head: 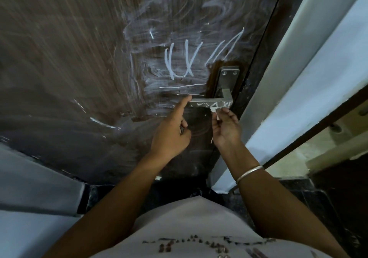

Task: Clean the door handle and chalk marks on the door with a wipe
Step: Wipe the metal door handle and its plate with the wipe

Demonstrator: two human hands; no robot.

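Note:
The dark brown door carries white chalk marks, with zigzag strokes and smeared swirls left of and above the handle. The steel door handle sticks out leftward from its plate; white scribbles cover the lever's underside. My left hand holds nothing: its index finger is stretched out and touches the lever's free end, the other fingers curled. My right hand pinches a small white stick that looks like chalk, its tip against the lever. No wipe is visible.
A pale door frame and wall run up the right side. Another dark-edged opening lies further right. A grey wall is at the lower left. My white shirt fills the bottom, over a dark floor.

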